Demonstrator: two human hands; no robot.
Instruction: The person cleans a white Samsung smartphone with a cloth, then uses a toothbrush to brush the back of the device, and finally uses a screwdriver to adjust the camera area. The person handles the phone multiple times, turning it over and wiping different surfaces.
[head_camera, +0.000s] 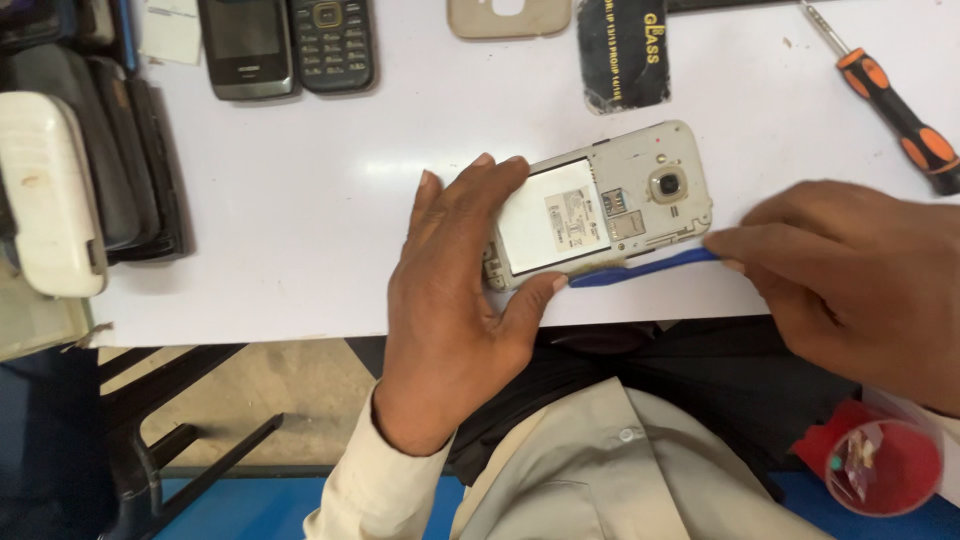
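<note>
White and smooth, the flat tabletop (330, 200) fills the upper two thirds of the frame, with a bare floor and dark chair legs showing below its near edge at lower left.

Just right of centre lies a pale silver smartphone with its back cover off (600, 205), rear side up, showing a white rectangular battery, small card slots and a round camera ring. The left hand (455, 300) comes up from the lower middle in a cream sleeve, palm down; its fingers lie over the phone's left end and the thumb presses the near edge, so the phone is clamped against the table. A thin blue plastic pry tool (645, 268) lies along that near edge, its flat tip touching the phone just beside the thumb. The right hand (850, 270) enters from the right, knuckles up, fingertips pinching the tool's right end.

At the top edge sit two dark keypad phones (285, 45), a beige soft phone cover (508, 17) and a black rounded glass-protector packet (623, 52). An orange-and-black screwdriver (895, 110) lies slanted at upper right. Worn black and white cases (70, 180) are stacked at the left edge. A small red plastic cup (885, 468) sits at lower right
</note>
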